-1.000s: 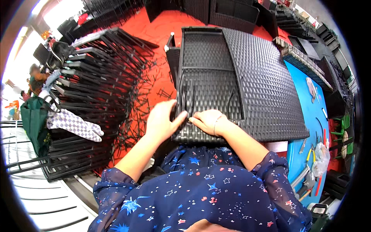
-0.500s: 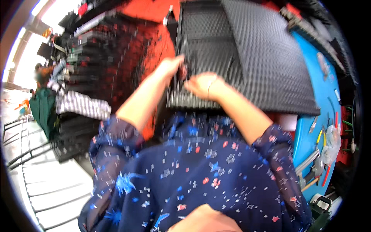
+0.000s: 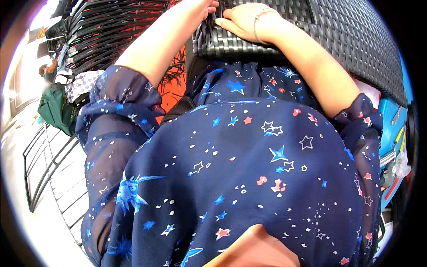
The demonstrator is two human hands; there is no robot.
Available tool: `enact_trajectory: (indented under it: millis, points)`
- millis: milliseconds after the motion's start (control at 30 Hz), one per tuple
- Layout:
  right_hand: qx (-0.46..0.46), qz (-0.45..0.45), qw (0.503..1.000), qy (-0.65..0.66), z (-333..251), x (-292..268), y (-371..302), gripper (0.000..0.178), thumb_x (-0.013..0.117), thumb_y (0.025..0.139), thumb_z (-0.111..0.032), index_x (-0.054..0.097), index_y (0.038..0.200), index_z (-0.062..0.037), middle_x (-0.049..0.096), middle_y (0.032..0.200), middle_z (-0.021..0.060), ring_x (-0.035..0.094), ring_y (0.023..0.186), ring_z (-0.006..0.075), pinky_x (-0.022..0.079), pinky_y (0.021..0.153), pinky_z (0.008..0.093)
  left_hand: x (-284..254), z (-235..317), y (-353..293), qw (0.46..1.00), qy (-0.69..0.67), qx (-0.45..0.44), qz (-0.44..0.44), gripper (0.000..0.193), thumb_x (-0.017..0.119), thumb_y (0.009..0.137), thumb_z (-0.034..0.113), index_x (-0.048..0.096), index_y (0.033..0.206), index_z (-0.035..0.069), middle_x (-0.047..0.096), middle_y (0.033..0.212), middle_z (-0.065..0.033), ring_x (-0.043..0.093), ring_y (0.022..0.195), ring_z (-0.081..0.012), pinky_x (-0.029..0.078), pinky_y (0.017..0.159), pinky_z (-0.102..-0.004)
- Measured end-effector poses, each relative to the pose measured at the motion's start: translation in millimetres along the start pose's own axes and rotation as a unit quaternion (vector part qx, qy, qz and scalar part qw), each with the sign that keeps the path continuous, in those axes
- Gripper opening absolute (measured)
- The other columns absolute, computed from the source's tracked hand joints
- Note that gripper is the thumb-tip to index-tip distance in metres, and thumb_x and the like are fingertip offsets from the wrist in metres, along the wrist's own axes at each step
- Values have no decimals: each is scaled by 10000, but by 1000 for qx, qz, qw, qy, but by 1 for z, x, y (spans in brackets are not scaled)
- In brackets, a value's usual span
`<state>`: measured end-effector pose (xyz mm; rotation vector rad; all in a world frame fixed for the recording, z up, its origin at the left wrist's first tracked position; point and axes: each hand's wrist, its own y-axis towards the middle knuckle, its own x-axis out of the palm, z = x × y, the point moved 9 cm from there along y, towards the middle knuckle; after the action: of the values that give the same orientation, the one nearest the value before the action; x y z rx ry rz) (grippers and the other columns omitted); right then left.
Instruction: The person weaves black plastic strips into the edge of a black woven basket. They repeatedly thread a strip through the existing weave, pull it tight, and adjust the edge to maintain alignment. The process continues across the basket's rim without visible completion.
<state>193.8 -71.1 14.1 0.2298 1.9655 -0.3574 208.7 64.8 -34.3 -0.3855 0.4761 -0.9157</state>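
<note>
A panel (image 3: 356, 40) spans far middle to far right, the right hand (image 3: 248, 20) on its near left part; frames (image 3: 113, 33) far left, a tote (image 3: 58, 109) nearer; right, a table (image 3: 388, 138) bearing a plastic bag (image 3: 401, 165)

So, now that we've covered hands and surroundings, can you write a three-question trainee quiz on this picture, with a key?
1. True or false: the green bag is on the left side of the picture.
2. Which wrist wears a bracelet? A) left B) right C) both
3. Fill the gap: the right hand rests on a black, ____ panel.

Key: 1. True. 2. B. 3. Woven.
</note>
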Motion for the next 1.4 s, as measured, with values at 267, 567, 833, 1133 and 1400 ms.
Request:
enact_trajectory:
  millis: [267, 567, 833, 1133, 1400]
  points:
    - [-36, 15, 999, 18, -15, -13, -11, 517, 368, 990, -422, 692, 967, -20, 696, 967, 201, 659, 942, 370, 491, 883, 458, -23, -1, 28, 987, 80, 79, 114, 245, 443, 930, 234, 509, 740, 93, 464, 559, -39, 389, 394, -153, 291, 347, -293]
    - [-43, 52, 997, 30, -6, -4, -5, 510, 377, 984, -427, 707, 946, -40, 693, 987, 188, 653, 968, 370, 499, 895, 451, -68, 24, 89, 989, -9, 141, -52, 498, 609, 918, 460, 610, 1003, -30, 622, 757, -86, 608, 668, -208, 504, 633, -336]
    - [-83, 107, 990, 33, -1, -3, -6, 431, 416, 995, -405, 642, 929, -44, 668, 869, 200, 632, 861, 399, 494, 791, 467, -60, 91, -115, 811, 298, 497, 78, 268, 735, 855, 157, 656, 1073, 21, 672, 998, -99, 655, 851, -201, 518, 781, -321]
    - [-75, 113, 990, 25, 1, -3, -6, 415, 422, 996, -404, 629, 957, -46, 668, 900, 186, 636, 885, 374, 490, 801, 464, -19, 49, -109, 815, 429, 379, -95, 284, 740, 847, 291, 737, 927, 19, 693, 885, -122, 659, 848, -237, 516, 774, -339]
    - [-51, 69, 996, 34, 0, -6, -7, 437, 403, 991, -384, 664, 946, -37, 677, 897, 205, 647, 877, 388, 497, 829, 472, -16, 24, -81, 923, 287, 94, -240, 233, 715, 891, 254, 720, 1019, 59, 657, 798, 37, 514, 653, -31, 370, 553, -193]
